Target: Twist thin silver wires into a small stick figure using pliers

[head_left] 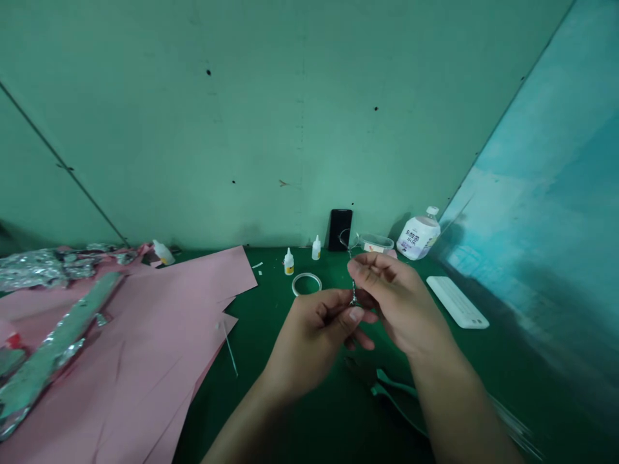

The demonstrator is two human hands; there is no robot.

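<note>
A thin, shiny twisted wire (354,291) stands nearly upright between my hands, with thin open loops at its top, in front of the phone. My left hand (314,341) pinches its lower end between thumb and index finger. Higher up, the thumb and fingers of my right hand (399,299) close on the same wire. Below my hands lie pliers (394,385) with green handles, partly covered by my right forearm. A silvery ring-shaped roll (307,275) rests just beyond my left hand.
Pink sheets (145,341) cover the left side, with a foil-edged strip (62,348) and crumpled foil (43,267) on them. Small glue bottles (289,263), a black phone (340,230), a clear container (376,242) and a labelled bottle (420,235) line the back. At right lies a white slab-like object (457,301).
</note>
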